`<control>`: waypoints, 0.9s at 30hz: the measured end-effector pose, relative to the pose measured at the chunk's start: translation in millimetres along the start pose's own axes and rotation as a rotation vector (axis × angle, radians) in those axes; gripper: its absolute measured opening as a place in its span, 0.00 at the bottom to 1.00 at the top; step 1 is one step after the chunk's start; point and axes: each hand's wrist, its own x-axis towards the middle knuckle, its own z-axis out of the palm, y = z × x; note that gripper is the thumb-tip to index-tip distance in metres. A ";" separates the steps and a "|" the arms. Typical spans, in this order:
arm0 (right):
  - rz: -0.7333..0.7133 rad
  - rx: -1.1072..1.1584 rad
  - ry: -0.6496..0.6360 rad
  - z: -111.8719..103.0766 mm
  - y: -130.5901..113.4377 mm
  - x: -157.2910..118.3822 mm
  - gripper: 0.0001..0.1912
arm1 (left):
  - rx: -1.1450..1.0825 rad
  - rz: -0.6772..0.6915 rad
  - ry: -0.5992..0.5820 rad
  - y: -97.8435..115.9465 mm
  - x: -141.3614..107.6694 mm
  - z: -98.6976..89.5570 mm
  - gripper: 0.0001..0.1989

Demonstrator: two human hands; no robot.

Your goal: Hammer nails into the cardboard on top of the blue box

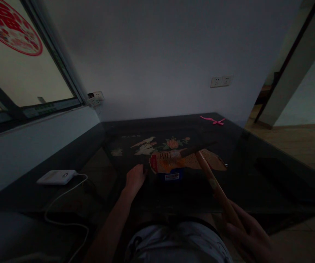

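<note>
Nearest in my head view: light patterned clothing (176,243) on the lap, at the bench (173,126) edge. Right hand (249,230) closed round the wooden handle of a tool (213,179), lower right. Handle slants up and left to a dark head lying crosswise over the cardboard; too dim to say what tool, or if head touches cardboard. White cable (87,231) at lower left runs up to a white power bank (57,177), lying flat on the bench, well left of my hands.

Left hand (135,178) is by the left end of the cardboard, fingers curled. Can't tell if it grips anything or touches the cardboard. Blue box (172,176) with a white label shows under the cardboard's near edge. Cardboard (162,162) is printed, torn-edged, mid-bench, between my hands. Black flat item (288,179) off to the right, details lost in the dark.

Beyond: bird-and-flower picture (173,143) on the bench top, pink strip (217,122) at the far right corner. Wall behind carries sockets (220,81). Window at left, red round decoration (15,29).
</note>
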 end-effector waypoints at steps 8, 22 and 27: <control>0.013 0.009 -0.072 -3.0 8.1 0.8 0.30 | -0.043 0.034 0.097 -2.8 0.9 0.1 0.09; -0.080 0.001 0.064 -3.8 4.7 1.0 0.27 | 0.024 0.278 0.270 1.6 -44.0 22.6 0.08; -0.046 0.003 0.017 -1.6 4.1 0.5 0.31 | 0.060 0.319 0.266 -3.8 -32.0 35.0 0.09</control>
